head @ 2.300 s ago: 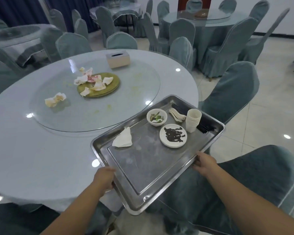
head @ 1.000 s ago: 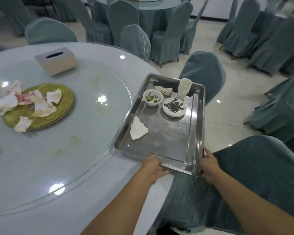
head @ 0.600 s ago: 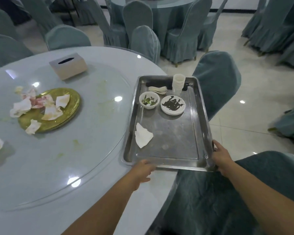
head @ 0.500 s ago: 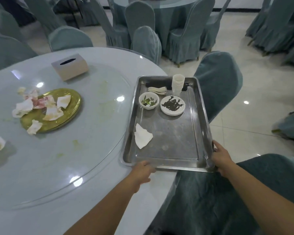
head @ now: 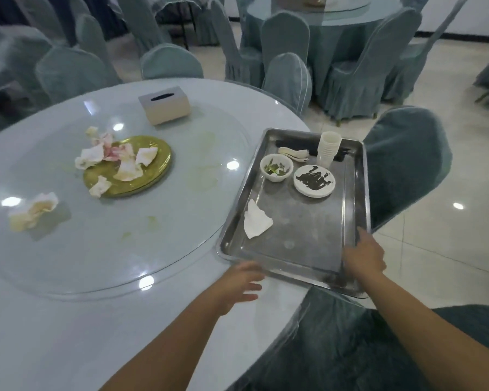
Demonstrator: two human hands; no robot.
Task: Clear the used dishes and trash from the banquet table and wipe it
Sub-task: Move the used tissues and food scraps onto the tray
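Released by the left hand [head: 239, 283], now spread, the tray [head: 356, 221] is set on the table's [head: 68, 334] right edge; its near-right corner seems touched by the right hand [head: 364, 258], grip unclear.

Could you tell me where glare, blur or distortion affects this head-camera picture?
Head view: ceiling lights glare as white spots on the glass turntable and floor; the left hand looks motion-blurred at its fingers; wide-angle distortion bows the table edge and chairs; the tray stays fairly sharp.
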